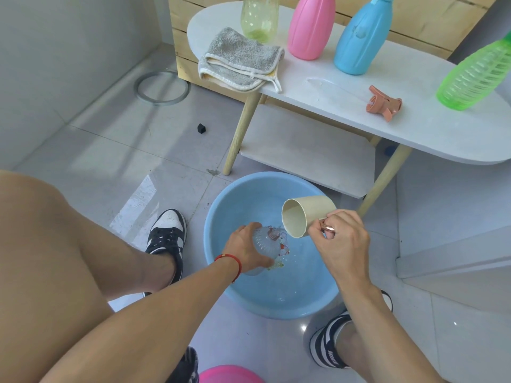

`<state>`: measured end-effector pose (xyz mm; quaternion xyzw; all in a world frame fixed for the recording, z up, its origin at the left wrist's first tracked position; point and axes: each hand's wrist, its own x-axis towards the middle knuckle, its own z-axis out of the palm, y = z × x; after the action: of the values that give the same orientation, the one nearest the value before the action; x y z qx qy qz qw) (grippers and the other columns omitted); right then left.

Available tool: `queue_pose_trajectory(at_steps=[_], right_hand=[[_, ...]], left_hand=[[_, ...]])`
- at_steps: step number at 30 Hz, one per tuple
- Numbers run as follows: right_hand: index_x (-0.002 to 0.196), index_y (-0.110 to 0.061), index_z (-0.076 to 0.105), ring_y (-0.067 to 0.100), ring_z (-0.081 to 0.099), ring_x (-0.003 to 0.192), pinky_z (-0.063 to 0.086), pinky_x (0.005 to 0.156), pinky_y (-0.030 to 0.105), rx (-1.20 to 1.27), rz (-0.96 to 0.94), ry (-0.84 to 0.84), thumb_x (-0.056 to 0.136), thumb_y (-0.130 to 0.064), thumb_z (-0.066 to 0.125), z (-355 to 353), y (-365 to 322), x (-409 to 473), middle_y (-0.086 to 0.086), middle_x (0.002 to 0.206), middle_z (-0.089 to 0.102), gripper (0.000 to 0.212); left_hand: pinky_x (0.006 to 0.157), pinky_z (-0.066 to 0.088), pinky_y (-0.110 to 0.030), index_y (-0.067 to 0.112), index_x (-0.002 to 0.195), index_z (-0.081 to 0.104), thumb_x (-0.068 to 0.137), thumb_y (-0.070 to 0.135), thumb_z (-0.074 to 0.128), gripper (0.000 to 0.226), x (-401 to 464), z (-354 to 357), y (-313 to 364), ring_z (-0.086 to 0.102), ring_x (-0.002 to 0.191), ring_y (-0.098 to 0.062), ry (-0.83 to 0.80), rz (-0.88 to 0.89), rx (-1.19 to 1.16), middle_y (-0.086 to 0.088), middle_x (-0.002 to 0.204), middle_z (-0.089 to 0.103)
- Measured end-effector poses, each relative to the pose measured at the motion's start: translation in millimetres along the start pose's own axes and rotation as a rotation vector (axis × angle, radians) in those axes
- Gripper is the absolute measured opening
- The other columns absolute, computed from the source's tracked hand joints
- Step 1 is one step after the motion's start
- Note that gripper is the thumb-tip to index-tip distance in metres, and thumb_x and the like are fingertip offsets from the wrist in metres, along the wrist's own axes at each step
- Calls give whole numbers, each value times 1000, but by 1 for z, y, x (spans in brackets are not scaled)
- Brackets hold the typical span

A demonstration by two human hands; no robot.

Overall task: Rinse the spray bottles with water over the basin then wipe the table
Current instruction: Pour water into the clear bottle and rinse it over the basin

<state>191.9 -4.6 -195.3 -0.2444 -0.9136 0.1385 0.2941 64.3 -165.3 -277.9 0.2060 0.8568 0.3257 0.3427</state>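
While the cup tips toward its open neck, a clear bottle is held over the basin for rinsing.

Left hand (246, 246) curls its fingers round the clear bottle (266, 241), a ribbed, see-through plastic body with a threaded neck pointing up, kept low inside the blue basin (221, 217) so spill likely falls in the round, smooth tub. Just beyond those fingers, the right hand (341, 241) pinches the coppery handle of a cream cup (300, 217), tilted mouth-down toward the neck; I cannot tell whether water is flowing. Well beyond both hands, on the white table (414, 128), stand pink (311, 26), blue (362, 37), green (478, 73) and pale yellow (258, 16) bottles, a loose trigger head (384, 103), and a folded grey terry cloth (240, 60), probably for wiping.
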Motion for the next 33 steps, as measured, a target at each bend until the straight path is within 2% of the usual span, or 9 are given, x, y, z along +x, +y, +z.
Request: queue_pose_trajectory(at_steps=[11, 15, 20, 24, 27, 33], right_hand=[[56, -14, 38, 30, 60, 80, 33, 75, 13, -6, -175, 54, 79, 2, 74, -2, -3, -1, 4, 62, 50, 45], [56, -9, 45, 30, 60, 81, 43, 73, 21, -25, -227, 84, 82, 1, 70, 0, -2, -2, 4, 62, 50, 38], [59, -10, 45, 31, 60, 82, 51, 69, 31, -44, -326, 124, 87, 0, 65, -3, -3, -1, 3, 64, 49, 35], [60, -12, 44, 33, 62, 82, 54, 68, 36, -85, -382, 129, 87, 1, 63, -3, -3, 0, 5, 65, 50, 36], [61, -11, 47, 34, 63, 83, 56, 68, 40, -105, -432, 104, 89, 0, 63, -3, -1, -1, 6, 66, 51, 35], [61, -11, 49, 35, 62, 81, 53, 64, 44, -148, -531, 55, 91, 0, 59, 3, -1, -4, 7, 66, 50, 33]], left_hand=[[92, 48, -31, 33, 143, 45, 60, 41, 92, 96, -1, -1, 0, 49, 123, -17, -21, -8, 2, 6, 133, 50], [89, 47, -30, 34, 143, 45, 60, 41, 92, 95, -2, -1, 0, 49, 118, -16, -29, -6, -1, 6, 132, 50], [90, 47, -30, 34, 142, 46, 59, 42, 93, 95, -2, 0, -1, 50, 121, -16, -35, -1, 8, 7, 131, 50], [89, 45, -29, 33, 143, 46, 60, 42, 93, 96, -2, 0, 0, 48, 117, -14, -39, 4, 5, 6, 132, 50], [91, 46, -29, 34, 142, 46, 59, 43, 93, 96, -3, 0, -1, 49, 121, -16, -42, 3, 16, 6, 131, 50], [91, 49, -32, 35, 141, 46, 58, 45, 92, 96, -2, 0, -1, 51, 120, -16, -48, -11, 28, 7, 129, 51]])
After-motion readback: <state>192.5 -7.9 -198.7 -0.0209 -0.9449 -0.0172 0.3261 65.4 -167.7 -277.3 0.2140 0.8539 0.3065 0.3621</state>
